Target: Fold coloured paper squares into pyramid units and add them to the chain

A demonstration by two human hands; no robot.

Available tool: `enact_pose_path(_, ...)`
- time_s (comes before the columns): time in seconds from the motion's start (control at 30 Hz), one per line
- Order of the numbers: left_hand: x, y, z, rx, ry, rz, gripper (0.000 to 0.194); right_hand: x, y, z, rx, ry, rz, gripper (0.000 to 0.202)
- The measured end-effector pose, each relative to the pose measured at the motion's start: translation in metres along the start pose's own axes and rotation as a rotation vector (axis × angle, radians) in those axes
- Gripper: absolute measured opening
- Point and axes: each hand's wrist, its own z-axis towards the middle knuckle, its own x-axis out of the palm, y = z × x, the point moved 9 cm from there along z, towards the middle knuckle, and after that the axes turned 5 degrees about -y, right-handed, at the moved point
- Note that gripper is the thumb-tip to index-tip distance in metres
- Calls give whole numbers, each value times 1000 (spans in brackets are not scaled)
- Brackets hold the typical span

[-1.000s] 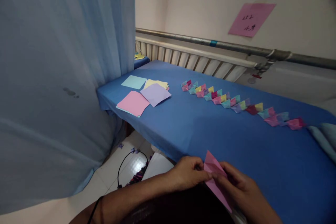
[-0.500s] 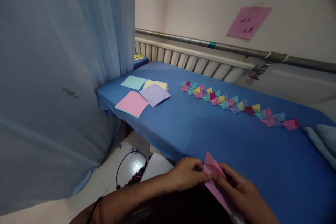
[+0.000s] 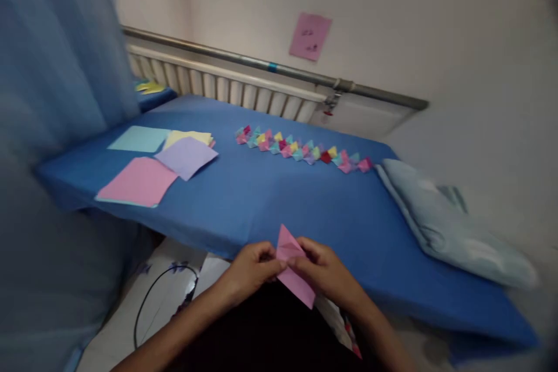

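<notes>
A folded sheet of pink paper (image 3: 297,286) is held in front of my body, just off the near edge of the blue-covered bed (image 3: 218,203). My left hand (image 3: 253,267) pinches its left edge between thumb and fingers. On the other side, my right hand (image 3: 320,267) grips the paper with the thumb on top, near the left thumb. One pointed corner sticks up between the hands and another points down to the right. Beyond them, a row of folded colored paper pieces (image 3: 285,150) lies across the bed.
Pink sheets (image 3: 137,181), a lavender sheet (image 3: 187,158), yellow sheets (image 3: 188,138) and a light-blue sheet (image 3: 140,139) lie at the left. A folded pale-green quilt (image 3: 440,221) rests at the right. A blue curtain (image 3: 56,58) hangs left; a radiator (image 3: 226,86) lines the wall.
The view has swung to the right, so everything sits further left and the whole quilt shows. Both hands keep hold of the pink paper in much the same grip.
</notes>
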Motion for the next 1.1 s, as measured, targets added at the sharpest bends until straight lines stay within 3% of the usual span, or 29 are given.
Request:
enact_pose_path(0.13,5,-15,4,17,65,50,27,-6,-5,-1,71,5,222,16)
enact_pose_path(0.3,9,-26,11,-20,147,202,28,-5,-8,4,93,68,321,14)
enact_pose_path(0.37,2,-34,15,26,82,305,26,-10,-11,12,97,41,289,13)
enact_pose_path(0.43,-9,-52,19,193,-74,460,19,-19,-13,22,75,-16,172,10)
enact_pose_path(0.5,-11,-76,17,460,-192,613,13,-30,-10,33,28,-82,2,11)
enact_pose_path(0.57,1,-90,15,701,-172,726,15,-37,-7,43,-6,-108,-142,12)
enact_pose_path(0.67,20,-86,22,836,-50,874,18,-39,-3,54,-24,-85,-285,10)
enact_pose_path(0.83,30,-68,41,781,52,1072,16,-55,4,51,-82,-139,-520,36)
enact_pose_path(0.9,32,-67,41,818,63,1125,17,-69,7,39,-126,-247,-599,41)
enact_pose_path(1.0,34,-68,37,891,65,1166,21,-85,18,7,-287,-431,-629,22)
enact_pose_path(1.1,35,-67,34,957,86,1182,24,-69,18,-21,-460,-312,-567,18)
